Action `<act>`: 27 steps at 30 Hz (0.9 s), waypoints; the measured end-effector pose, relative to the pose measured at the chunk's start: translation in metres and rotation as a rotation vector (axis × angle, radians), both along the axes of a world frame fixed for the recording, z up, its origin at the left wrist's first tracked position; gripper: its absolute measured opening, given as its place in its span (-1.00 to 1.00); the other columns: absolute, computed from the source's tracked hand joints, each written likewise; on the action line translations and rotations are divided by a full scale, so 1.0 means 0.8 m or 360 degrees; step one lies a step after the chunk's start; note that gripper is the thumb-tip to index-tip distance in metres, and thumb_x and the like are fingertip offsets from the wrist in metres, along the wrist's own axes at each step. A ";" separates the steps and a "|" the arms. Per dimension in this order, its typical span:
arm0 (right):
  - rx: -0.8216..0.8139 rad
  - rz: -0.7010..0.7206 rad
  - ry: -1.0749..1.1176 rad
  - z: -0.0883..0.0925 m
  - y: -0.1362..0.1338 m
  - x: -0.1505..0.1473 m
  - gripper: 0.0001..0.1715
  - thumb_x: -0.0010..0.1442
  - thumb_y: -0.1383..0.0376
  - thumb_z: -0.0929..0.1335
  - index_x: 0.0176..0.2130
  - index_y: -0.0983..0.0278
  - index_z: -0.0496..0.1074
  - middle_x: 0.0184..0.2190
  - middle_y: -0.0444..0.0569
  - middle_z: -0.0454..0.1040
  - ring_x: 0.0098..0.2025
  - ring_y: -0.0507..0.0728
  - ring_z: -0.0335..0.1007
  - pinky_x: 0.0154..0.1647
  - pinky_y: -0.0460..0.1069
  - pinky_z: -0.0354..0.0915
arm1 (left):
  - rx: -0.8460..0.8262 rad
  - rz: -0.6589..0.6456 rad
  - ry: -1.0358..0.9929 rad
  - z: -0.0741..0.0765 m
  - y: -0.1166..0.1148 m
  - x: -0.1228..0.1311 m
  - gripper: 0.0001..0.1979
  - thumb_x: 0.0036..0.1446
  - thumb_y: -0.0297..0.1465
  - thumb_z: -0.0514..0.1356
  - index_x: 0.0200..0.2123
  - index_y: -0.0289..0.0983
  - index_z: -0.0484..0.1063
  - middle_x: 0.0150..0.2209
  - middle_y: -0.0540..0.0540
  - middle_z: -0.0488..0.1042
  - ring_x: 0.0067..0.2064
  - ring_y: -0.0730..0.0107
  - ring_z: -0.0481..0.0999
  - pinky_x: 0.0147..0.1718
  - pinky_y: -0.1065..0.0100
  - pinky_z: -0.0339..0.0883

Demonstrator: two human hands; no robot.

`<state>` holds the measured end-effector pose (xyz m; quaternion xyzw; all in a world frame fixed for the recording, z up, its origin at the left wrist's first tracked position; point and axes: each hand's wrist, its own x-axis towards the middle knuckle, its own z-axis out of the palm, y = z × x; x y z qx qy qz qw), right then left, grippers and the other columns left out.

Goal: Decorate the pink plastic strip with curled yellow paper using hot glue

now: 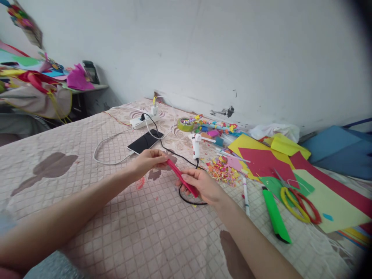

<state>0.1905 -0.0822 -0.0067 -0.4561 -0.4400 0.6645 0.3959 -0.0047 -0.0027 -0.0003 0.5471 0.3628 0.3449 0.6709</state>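
Observation:
A narrow folded strip of red paper [176, 169] is held slantwise above the quilted cover, between both hands. My left hand [152, 159] pinches its far end between thumb and fingers. The near end lies in my right hand [202, 183], with the thumb pressed on top and the fingers underneath. Just beyond the hands a white glue gun [196, 146] rests on the cover, its black cord running past my right hand. Behind my left hand lies a phone [145, 141] with a dark screen and a white cable.
A white power strip [145, 121] with plugs and looping cords sits further back. To the right are paper scraps [223, 170], a marker [246, 196], a green folded piece [275, 215], scissors [300, 203] and coloured sheets [267, 162]. Green tape [185, 124] lies near the wall.

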 end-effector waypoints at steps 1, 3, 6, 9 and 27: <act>0.0000 -0.0017 0.0011 -0.001 0.001 -0.001 -0.65 -0.01 0.20 0.41 -0.23 0.34 0.41 -0.46 -0.05 0.52 -0.57 -0.06 0.36 -0.62 -0.18 0.24 | -0.0010 -0.0006 -0.0012 0.000 0.001 0.000 -0.81 -0.01 -0.32 0.26 -0.46 -0.33 0.35 -0.45 -0.06 0.52 -0.34 0.37 0.52 -0.16 0.24 0.36; 0.0002 -0.0055 0.0032 -0.004 0.001 -0.002 -0.64 -0.04 0.20 0.43 -0.25 0.35 0.40 -0.49 -0.06 0.50 -0.60 -0.06 0.33 -0.64 -0.19 0.21 | -0.0031 -0.0018 -0.0047 0.000 0.002 0.001 -0.80 0.02 -0.31 0.24 -0.45 -0.34 0.36 -0.44 -0.07 0.52 -0.33 0.35 0.53 -0.14 0.21 0.35; -0.0001 -0.0080 0.0093 -0.008 -0.001 -0.003 -0.66 -0.04 0.18 0.43 -0.28 0.35 0.40 -0.49 -0.06 0.50 -0.60 -0.07 0.33 -0.63 -0.18 0.21 | -0.0047 -0.0063 -0.0103 0.002 0.001 0.004 -0.76 0.09 -0.27 0.17 -0.40 -0.37 0.39 -0.39 -0.11 0.53 -0.30 0.34 0.53 -0.12 0.19 0.34; -0.0026 -0.0092 0.0208 -0.010 -0.014 -0.001 -0.66 0.01 0.17 0.41 -0.24 0.32 0.38 -0.45 -0.05 0.51 -0.57 -0.06 0.35 -0.61 -0.18 0.22 | -0.0032 -0.0151 -0.0117 0.009 -0.004 0.009 -0.75 0.14 -0.26 0.12 -0.33 -0.37 0.41 -0.33 -0.12 0.53 -0.26 0.35 0.52 -0.09 0.21 0.32; 0.0458 -0.0927 -0.0177 0.010 -0.076 0.060 -0.91 0.07 0.32 0.29 -0.35 0.29 0.36 -0.51 -0.12 0.42 -0.52 -0.02 0.31 -0.48 -0.10 0.25 | -0.0109 -0.1079 0.0150 0.041 -0.007 0.066 -0.86 0.08 -0.38 0.20 -0.30 -0.33 0.44 -0.36 -0.06 0.52 -0.33 0.47 0.50 -0.23 0.38 0.34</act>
